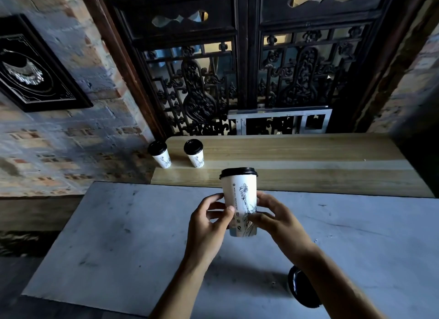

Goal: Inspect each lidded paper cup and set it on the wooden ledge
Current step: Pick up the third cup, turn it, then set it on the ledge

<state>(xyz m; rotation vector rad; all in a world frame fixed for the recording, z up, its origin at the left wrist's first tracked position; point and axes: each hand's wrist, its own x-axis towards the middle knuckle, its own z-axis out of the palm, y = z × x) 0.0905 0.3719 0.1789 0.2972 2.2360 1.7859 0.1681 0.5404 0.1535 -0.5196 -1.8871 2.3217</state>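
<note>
1. We hold 1 lidded paper cup point(240, 200) upright above the grey worktop point(118, 223), left hand point(209, 223) and right hand point(273, 217) both closed around its lower half.
2. The wooden ledge point(297, 162) lies straight ahead, beyond the cup; 2 cups point(159, 154) point(194, 153) stand at its left end.
3. Another lid point(299, 288) shows under our right forearm.
4. The cup's printed text is too small to read.

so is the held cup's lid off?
No, the black lid sits on the held cup, which the left hand and right hand grip upright above the grey table.
</note>
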